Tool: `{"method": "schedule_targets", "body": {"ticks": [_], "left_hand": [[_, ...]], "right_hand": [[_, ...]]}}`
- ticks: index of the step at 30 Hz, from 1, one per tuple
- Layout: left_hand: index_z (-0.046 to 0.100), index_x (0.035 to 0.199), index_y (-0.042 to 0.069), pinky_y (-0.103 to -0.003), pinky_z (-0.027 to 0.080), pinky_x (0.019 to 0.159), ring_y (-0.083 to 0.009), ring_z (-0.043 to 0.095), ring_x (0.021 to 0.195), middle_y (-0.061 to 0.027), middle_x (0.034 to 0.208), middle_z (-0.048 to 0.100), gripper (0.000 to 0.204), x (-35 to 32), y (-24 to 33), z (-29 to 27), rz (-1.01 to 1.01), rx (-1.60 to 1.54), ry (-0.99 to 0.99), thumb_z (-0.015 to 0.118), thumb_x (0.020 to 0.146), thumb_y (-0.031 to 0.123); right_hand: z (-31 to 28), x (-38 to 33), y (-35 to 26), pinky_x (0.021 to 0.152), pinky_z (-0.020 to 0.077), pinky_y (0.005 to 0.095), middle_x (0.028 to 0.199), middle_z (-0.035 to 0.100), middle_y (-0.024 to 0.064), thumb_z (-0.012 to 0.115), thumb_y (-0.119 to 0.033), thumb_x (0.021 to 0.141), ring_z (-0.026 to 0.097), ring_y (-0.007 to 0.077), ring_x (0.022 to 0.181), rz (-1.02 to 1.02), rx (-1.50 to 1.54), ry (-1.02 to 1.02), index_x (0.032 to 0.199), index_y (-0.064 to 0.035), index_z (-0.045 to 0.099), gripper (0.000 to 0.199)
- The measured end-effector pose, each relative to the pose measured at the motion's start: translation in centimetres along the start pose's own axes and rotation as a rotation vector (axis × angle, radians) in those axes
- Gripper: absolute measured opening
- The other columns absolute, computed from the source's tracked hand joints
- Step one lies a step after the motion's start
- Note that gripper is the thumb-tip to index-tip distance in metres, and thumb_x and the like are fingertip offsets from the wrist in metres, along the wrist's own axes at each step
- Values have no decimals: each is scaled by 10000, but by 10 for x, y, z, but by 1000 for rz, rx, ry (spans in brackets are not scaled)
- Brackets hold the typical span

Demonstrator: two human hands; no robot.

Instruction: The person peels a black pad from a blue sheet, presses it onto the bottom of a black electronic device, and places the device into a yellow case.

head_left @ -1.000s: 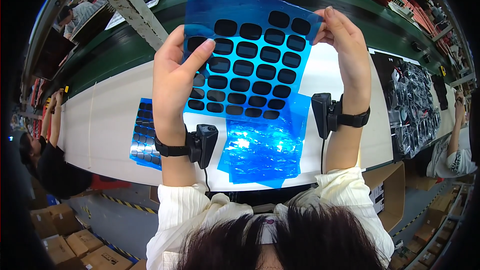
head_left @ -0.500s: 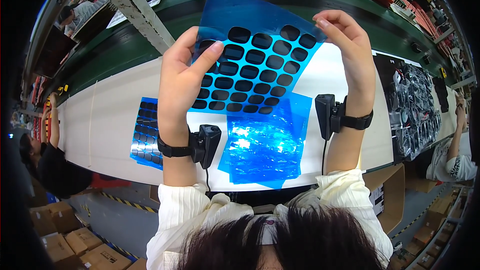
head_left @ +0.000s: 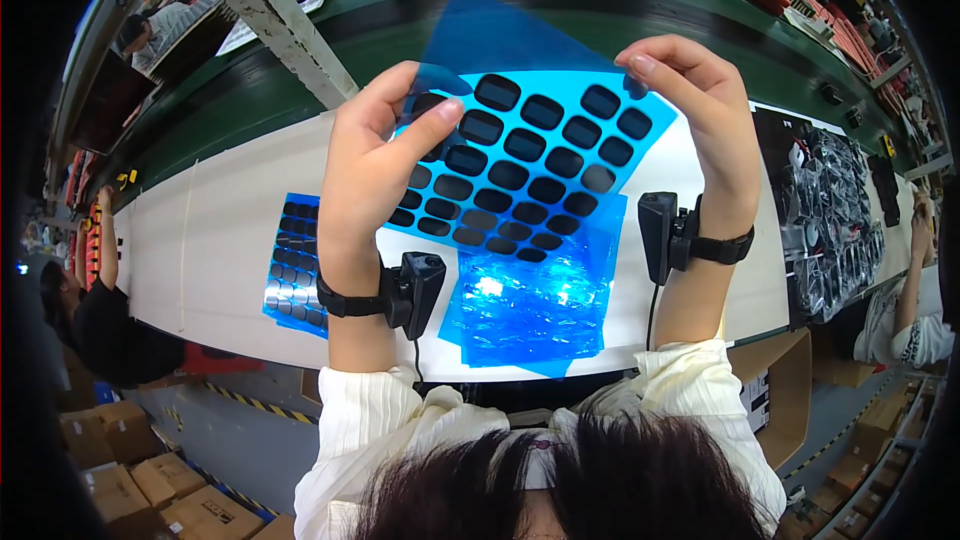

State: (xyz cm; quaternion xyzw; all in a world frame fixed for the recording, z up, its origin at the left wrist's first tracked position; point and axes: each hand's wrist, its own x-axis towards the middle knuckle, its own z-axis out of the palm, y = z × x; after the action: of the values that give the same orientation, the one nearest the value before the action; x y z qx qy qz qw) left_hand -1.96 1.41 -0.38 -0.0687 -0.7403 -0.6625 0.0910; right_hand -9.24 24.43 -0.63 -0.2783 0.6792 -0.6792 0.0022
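Observation:
My left hand (head_left: 375,145) grips a translucent blue film sheet (head_left: 585,165) by its left side, thumb on top. Rows of black rounded-rectangle pieces (head_left: 524,144) stick to this sheet, which is held tilted above the table. At its right upper edge, my right hand (head_left: 700,105) pinches with thumb and forefinger. A small dark patch shows just under those fingertips; I cannot make out whether it is a loose piece or film. Below the raised sheet lies a stack of shiny, wrinkled blue film sheets (head_left: 530,315).
Beside my left forearm lies another blue sheet with dark pieces (head_left: 292,265). Black items in clear bags (head_left: 828,220) lie at the right. Beyond the white table (head_left: 230,210) runs a green conveyor (head_left: 570,25), with a metal post (head_left: 265,25) at the left. Other people work at both sides.
The held sheet has come slightly nearer and lower, and its right corner has shifted right. My right fingers have moved a little down, and my left hand slightly right.

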Motion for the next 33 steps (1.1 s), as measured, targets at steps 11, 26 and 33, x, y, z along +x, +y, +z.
{"method": "schedule_targets", "body": {"ticks": [11,26,33], "left_hand": [[570,783,-26,-191,336,464,-55,440,512,-33,555,507,146,-11,11,10,77,320,-226,549,775,118],[566,697,-9,-189,307,418,-62,415,441,-26,494,479,153,-20,28,11,18,223,-346,554,773,124],[571,704,-10,-189,306,424,-56,407,454,-19,506,477,145,-20,29,10,5,217,-367,555,772,117]], "right_hand": [[17,-8,-15,658,400,217,760,558,63,531,-116,781,506,109,693,31,50,-214,855,26,578,167],[27,-10,-16,621,397,198,722,542,39,539,-122,791,492,89,671,48,235,-398,789,18,553,140],[29,-10,-14,619,397,202,691,520,25,537,-141,805,479,86,653,4,264,-419,768,12,537,157]]}}
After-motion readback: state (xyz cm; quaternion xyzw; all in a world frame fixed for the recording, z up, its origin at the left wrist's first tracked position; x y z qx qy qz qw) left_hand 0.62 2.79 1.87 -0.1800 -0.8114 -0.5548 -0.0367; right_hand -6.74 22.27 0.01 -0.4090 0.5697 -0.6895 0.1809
